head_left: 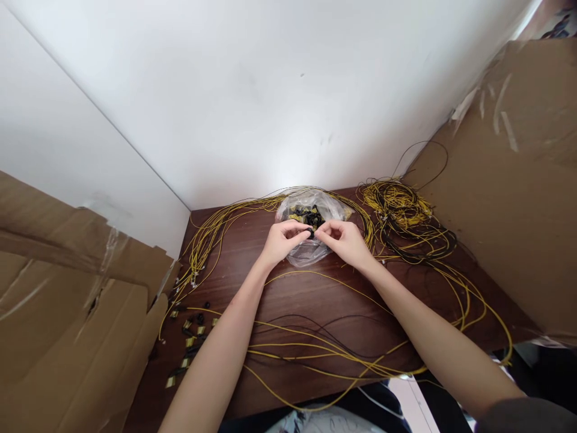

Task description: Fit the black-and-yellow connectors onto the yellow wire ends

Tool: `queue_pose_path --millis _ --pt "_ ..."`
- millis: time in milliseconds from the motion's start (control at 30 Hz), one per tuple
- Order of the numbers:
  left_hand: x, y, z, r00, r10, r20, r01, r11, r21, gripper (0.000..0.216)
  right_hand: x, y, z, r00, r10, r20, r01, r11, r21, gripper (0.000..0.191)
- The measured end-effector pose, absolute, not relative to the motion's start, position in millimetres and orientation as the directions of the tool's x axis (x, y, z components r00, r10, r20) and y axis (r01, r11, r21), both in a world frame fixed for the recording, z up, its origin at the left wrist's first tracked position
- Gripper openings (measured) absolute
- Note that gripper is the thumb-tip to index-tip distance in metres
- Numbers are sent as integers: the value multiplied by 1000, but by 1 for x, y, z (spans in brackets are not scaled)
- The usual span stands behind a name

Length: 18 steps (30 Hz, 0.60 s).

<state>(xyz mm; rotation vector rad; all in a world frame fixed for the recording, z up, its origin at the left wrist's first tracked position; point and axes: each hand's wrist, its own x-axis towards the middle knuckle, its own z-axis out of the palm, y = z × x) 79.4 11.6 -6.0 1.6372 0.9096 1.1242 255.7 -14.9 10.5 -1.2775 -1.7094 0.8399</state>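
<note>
My left hand (285,239) and my right hand (345,239) meet over a clear plastic bag (304,257) near the back of the table. Thumb and fingers of each hand are pinched together. A small black part (311,233) shows between the two sets of fingertips, and its exact kind is too small to make out. Inside the open bag lies a pile of small black and yellow parts (311,213), partly hidden by my fingers.
Yellow and black wires lie in a tangled heap (399,207) at the back right. More yellow wires (210,231) curve along the left and others (315,343) cross beneath my forearms. Small black pieces with yellowish tags (189,341) sit at front left. Cardboard (509,180) flanks the brown table (238,264).
</note>
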Motion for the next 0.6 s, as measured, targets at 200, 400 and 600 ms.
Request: queue_pose_path --millis 200,400,600 --pt "80 10 -4 325 903 279 130 -335 933 22 250 -20 14 -160 924 346 481 380 -790 16" --pt "80 10 -4 318 905 283 132 -338 932 22 249 -22 19 -58 761 647 523 575 -629 12" --pt "79 11 -4 330 902 280 144 -341 929 22 245 -42 45 -136 523 841 404 805 -435 15"
